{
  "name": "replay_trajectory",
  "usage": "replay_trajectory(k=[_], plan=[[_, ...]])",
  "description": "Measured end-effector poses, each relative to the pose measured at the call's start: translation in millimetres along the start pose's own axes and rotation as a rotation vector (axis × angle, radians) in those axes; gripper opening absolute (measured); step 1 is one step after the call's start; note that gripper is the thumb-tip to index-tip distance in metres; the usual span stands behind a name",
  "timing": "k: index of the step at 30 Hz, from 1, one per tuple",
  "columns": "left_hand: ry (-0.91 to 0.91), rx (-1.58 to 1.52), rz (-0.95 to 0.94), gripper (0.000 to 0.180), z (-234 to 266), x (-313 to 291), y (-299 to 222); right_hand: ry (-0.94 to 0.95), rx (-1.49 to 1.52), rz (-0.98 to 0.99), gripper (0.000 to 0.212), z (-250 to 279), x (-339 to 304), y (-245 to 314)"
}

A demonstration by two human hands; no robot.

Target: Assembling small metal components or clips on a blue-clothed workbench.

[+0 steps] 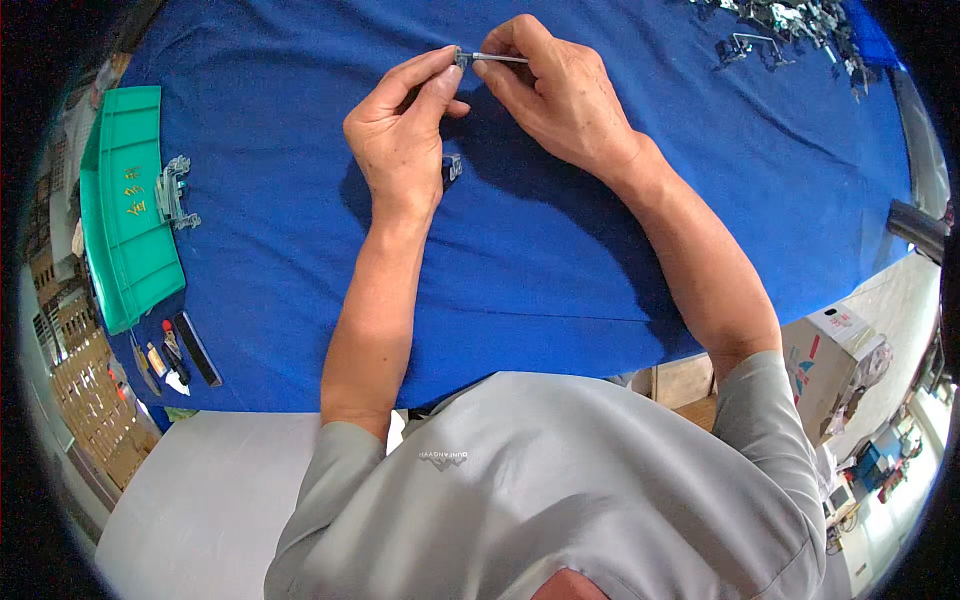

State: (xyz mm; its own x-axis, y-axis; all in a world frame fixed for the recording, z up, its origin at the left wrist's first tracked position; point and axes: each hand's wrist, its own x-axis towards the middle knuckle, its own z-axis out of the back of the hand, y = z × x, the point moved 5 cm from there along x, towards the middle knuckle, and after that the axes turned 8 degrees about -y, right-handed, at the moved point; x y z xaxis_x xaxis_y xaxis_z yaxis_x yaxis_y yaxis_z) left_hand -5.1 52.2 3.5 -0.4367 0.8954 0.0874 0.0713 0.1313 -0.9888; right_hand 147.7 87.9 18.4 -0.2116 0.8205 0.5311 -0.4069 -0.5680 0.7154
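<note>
At the far middle of the table, my left hand [395, 140] pinches a small dark part [460, 58] between thumb and fingertips. My right hand [565, 95] faces it, its fingers closed on a thin metal rod [500, 58] whose left end meets the small part. Whether the rod is fixed into that part cannot be made out. Just right of my left wrist, a small dark block [452, 170] with pale marks lies on the blue cloth [540, 270], partly hidden by the wrist.
A green plastic tray [125, 230] stands at the left edge, with grey clip-like parts [177, 192] beside it. Below lie a black bar [198, 348] and small tools. Dark and metallic parts [800, 20] are heaped far right, near a thin bracket [755, 45]. A white carton [825, 350] stands right.
</note>
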Motion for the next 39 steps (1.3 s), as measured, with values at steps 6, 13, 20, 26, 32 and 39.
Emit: replay_trajectory(k=[6, 13, 20, 26, 32, 39], plan=[[-0.002, -0.025, -0.003, 0.017, 0.8, 0.8, 1.3, 0.001, 0.007, 0.06, 0.02, 2.2, 1.8, 4.0], [0.002, -0.008, -0.007, 0.017, 0.2, -0.1, 0.7, 0.026, -0.02, 0.036, 0.02, 0.2, 1.1, 2.4], [0.01, 0.012, -0.008, 0.017, 0.0, 0.3, 0.9, -0.002, -0.007, 0.039, 0.021, 0.2, 0.6, 1.6], [0.013, 0.008, -0.011, 0.017, -0.1, 0.7, 1.4, 0.004, -0.006, 0.046, 0.02, -2.3, -0.1, 1.3], [0.03, 0.018, -0.013, 0.017, -1.3, -1.0, -0.3, 0.038, -0.037, 0.037, 0.023, -0.3, 1.5, 0.7], [0.039, 0.03, -0.014, 0.017, -1.5, -1.2, 1.1, -0.05, 0.005, 0.055, 0.029, 1.0, 2.5, 4.6]])
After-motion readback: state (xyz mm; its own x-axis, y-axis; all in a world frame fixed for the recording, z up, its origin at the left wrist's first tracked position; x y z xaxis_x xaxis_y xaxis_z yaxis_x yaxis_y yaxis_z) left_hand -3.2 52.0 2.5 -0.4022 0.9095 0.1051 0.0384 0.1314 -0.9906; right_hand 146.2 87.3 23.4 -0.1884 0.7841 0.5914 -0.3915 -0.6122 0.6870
